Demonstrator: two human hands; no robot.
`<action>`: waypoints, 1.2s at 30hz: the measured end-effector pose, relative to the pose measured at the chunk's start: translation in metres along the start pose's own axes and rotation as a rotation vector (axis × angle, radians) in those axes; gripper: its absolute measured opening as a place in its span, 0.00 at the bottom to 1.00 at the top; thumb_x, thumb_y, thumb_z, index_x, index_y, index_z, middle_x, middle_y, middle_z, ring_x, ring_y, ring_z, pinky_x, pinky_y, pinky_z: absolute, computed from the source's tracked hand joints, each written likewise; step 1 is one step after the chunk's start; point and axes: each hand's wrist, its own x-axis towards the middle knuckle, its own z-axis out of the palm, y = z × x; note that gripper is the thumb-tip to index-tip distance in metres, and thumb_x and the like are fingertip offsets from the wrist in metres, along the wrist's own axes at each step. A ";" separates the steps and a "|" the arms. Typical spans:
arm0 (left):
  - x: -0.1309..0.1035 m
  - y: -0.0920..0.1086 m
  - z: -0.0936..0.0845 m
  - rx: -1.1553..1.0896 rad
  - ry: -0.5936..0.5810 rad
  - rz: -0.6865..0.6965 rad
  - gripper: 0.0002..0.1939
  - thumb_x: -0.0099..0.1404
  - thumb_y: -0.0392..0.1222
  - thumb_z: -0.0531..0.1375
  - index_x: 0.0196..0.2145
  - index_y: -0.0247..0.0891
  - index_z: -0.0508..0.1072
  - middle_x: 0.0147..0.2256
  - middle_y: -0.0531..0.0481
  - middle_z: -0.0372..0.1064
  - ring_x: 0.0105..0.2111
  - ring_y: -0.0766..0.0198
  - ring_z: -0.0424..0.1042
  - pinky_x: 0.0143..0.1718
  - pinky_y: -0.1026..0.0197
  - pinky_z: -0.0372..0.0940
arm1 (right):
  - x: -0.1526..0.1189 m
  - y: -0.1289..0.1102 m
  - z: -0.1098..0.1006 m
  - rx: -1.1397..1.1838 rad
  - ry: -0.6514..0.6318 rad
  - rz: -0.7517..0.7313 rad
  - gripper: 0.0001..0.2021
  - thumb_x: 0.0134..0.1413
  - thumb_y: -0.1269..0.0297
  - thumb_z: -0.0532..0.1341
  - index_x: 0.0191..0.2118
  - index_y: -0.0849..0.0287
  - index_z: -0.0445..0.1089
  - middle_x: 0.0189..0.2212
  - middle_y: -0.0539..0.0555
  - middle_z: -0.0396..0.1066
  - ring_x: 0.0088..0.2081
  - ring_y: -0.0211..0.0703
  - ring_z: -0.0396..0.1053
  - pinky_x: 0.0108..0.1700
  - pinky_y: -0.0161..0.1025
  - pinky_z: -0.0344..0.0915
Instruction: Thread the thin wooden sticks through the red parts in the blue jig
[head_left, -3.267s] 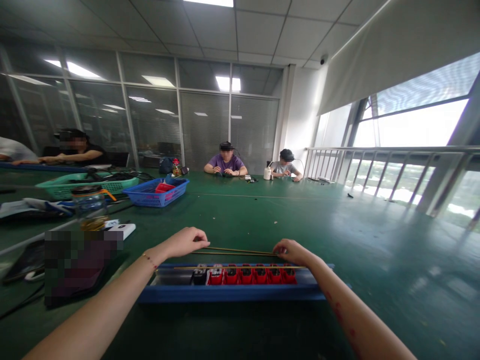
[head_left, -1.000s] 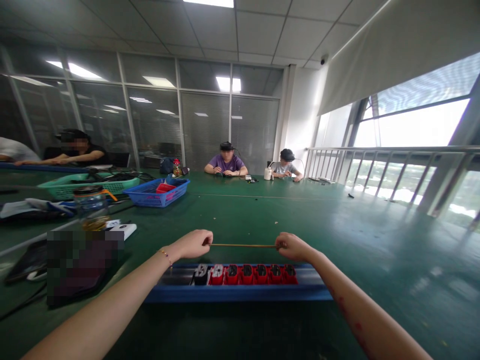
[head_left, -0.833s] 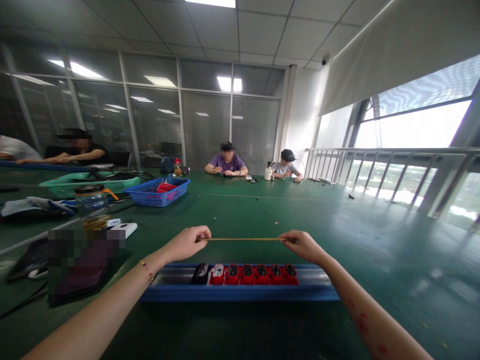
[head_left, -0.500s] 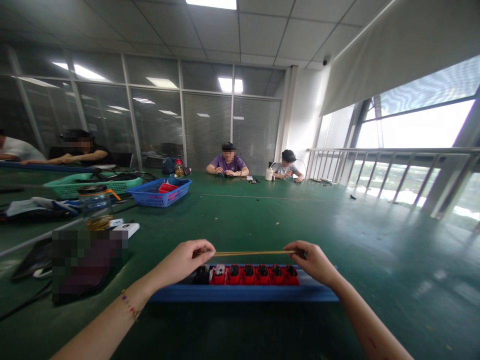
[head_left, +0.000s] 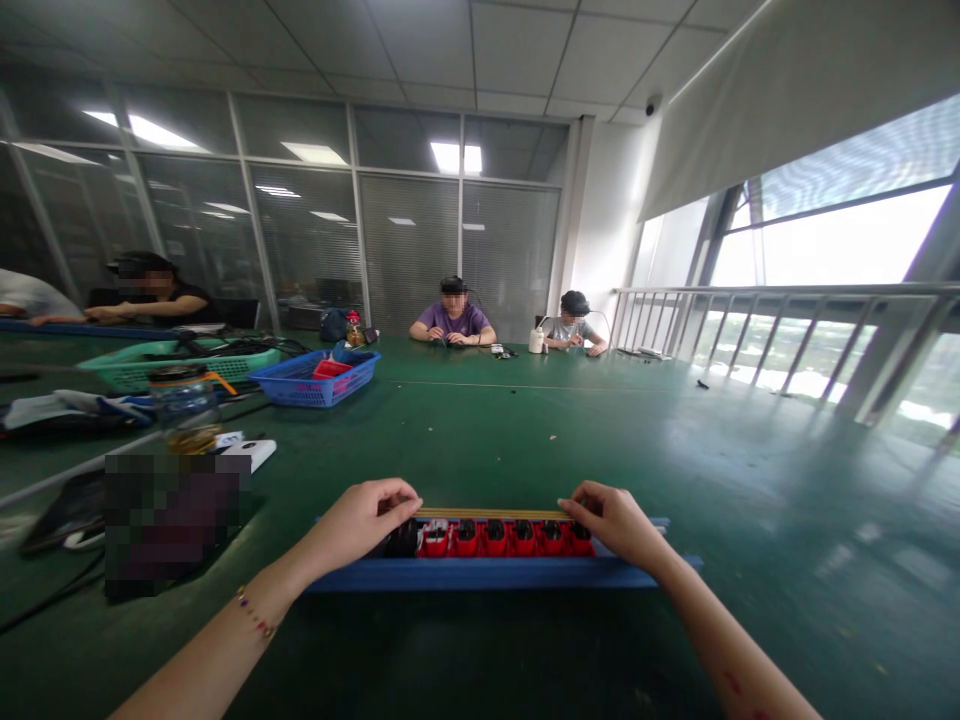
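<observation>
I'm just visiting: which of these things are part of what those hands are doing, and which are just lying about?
Apparently in the job:
thin yellowish strands, between left hand and right hand
row of red blocks
blue channel holding the row

Apparently just lying about:
green basket
lidded jar
white device
blue basket, though its red piece might be related
</observation>
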 end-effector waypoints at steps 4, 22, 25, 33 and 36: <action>-0.002 0.001 -0.001 0.067 0.030 -0.023 0.20 0.59 0.56 0.47 0.33 0.39 0.69 0.26 0.53 0.69 0.25 0.65 0.66 0.26 0.67 0.56 | -0.002 -0.005 0.000 -0.028 0.007 -0.019 0.20 0.48 0.45 0.51 0.25 0.58 0.65 0.14 0.46 0.60 0.17 0.33 0.56 0.19 0.30 0.49; -0.005 -0.005 0.001 0.126 -0.056 -0.003 0.19 0.60 0.55 0.46 0.34 0.41 0.69 0.29 0.52 0.69 0.28 0.65 0.66 0.28 0.66 0.56 | -0.006 -0.008 -0.007 -0.066 -0.125 -0.060 0.19 0.52 0.47 0.49 0.31 0.57 0.67 0.16 0.48 0.65 0.18 0.35 0.60 0.22 0.31 0.50; -0.006 -0.004 0.001 0.120 -0.072 0.023 0.18 0.60 0.54 0.45 0.34 0.42 0.69 0.32 0.52 0.69 0.31 0.64 0.67 0.31 0.66 0.57 | -0.007 -0.009 -0.009 -0.060 -0.177 -0.080 0.19 0.54 0.49 0.46 0.34 0.56 0.67 0.19 0.49 0.68 0.21 0.36 0.62 0.24 0.31 0.53; -0.006 -0.003 -0.005 0.136 -0.058 0.047 0.19 0.60 0.55 0.46 0.34 0.43 0.70 0.34 0.52 0.69 0.34 0.63 0.67 0.34 0.66 0.56 | -0.007 -0.009 -0.011 -0.001 -0.215 -0.091 0.20 0.55 0.50 0.46 0.36 0.57 0.69 0.23 0.51 0.70 0.24 0.37 0.64 0.27 0.31 0.57; -0.006 -0.008 -0.013 0.154 -0.070 0.012 0.21 0.59 0.57 0.46 0.32 0.41 0.71 0.30 0.52 0.69 0.30 0.64 0.67 0.31 0.67 0.56 | -0.008 -0.009 -0.011 0.020 -0.217 -0.078 0.20 0.54 0.50 0.48 0.37 0.58 0.69 0.23 0.51 0.70 0.24 0.37 0.64 0.27 0.31 0.57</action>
